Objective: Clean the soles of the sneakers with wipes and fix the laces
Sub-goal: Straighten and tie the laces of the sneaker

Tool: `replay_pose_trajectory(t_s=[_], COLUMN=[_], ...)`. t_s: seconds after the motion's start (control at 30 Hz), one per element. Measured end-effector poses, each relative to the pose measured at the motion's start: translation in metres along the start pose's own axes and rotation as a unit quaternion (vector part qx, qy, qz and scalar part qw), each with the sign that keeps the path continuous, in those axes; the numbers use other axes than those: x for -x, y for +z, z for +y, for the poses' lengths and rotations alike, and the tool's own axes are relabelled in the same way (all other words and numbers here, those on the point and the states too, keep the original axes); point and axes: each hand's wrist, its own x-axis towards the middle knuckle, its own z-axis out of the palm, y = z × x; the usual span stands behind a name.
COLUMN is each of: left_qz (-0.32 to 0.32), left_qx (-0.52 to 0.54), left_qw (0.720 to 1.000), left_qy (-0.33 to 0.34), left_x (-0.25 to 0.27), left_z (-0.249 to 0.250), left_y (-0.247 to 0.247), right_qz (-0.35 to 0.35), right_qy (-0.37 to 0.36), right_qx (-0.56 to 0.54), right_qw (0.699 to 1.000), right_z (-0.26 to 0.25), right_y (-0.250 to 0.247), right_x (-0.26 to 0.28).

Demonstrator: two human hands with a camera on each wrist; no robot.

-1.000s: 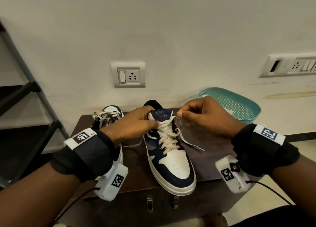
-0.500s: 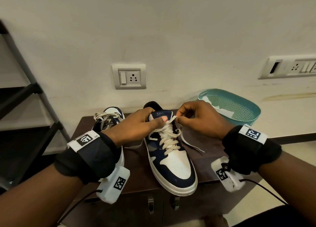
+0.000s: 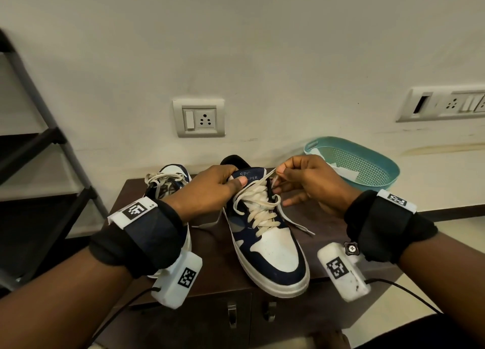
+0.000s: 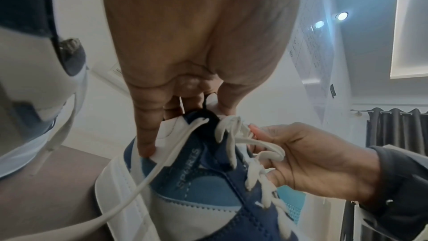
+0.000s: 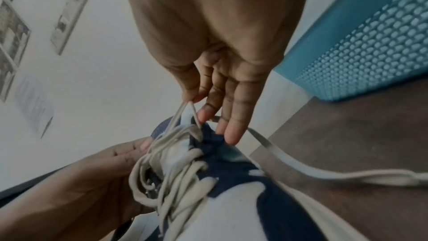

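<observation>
A navy and white sneaker [image 3: 270, 246] stands on the dark cabinet top [image 3: 328, 225], toe toward me. My left hand [image 3: 212, 188] grips its collar and tongue, thumb on the tongue; the left wrist view shows the fingers [image 4: 144, 135] curled over the shoe's [image 4: 197, 180] edge. My right hand [image 3: 307, 183] pinches the cream lace [image 3: 265, 178] near the top eyelets, seen as a thin lace [image 5: 185, 109] between thumb and forefinger in the right wrist view. One loose lace end [image 3: 294, 222] trails right over the cabinet. The second sneaker [image 3: 168, 180] sits left, partly hidden by my left wrist.
A teal perforated basket [image 3: 367, 162] holding white wipes stands at the back right against the wall. A wall socket [image 3: 198, 117] is behind the shoes. A dark metal rack [image 3: 39, 149] stands at the left. The cabinet's front edge is just below the sneaker's toe.
My right hand has come in closer to the sneaker's top eyelets and lowered, still pinching the lace. My left hand keeps its hold on the tongue.
</observation>
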Motion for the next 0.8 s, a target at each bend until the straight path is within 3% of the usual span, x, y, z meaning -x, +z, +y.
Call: replay_pose_trajectory(t_s=[0.13, 0.27, 0.47, 0.57, 0.7, 0.8], left_qz=[0.008, 0.012, -0.007, -0.013, -0.013, -0.005], left_qx=[-0.005, 0.003, 0.009, -0.005, 0.005, 0.01], left_qw=[1.0, 1.0, 1.0, 1.0, 1.0, 1.0], left_qy=[0.004, 0.006, 0.002, -0.005, -0.012, -0.006], left_x=[0.001, 0.001, 0.003, 0.003, 0.004, 0.002], left_z=[-0.001, -0.004, -0.004, -0.002, -0.002, -0.003], left_y=[0.0, 0.0, -0.002, -0.005, -0.007, -0.003], right_qz=[-0.001, -0.051, -0.069, -0.091, -0.124, -0.113], right_qy=[-0.002, -0.002, -0.007, 0.034, 0.09, 0.063], right_qx=[-0.026, 0.026, 0.054, -0.034, -0.194, -0.109], right_qw=[1.0, 0.998, 0.996, 0.995, 0.969, 0.986], right_z=[0.004, 0.012, 0.021, 0.017, 0.011, 0.015], right_y=[0.001, -0.006, -0.003, -0.007, -0.015, -0.013], right_x=[0.0, 0.001, -0.004, -0.001, 0.004, 0.003])
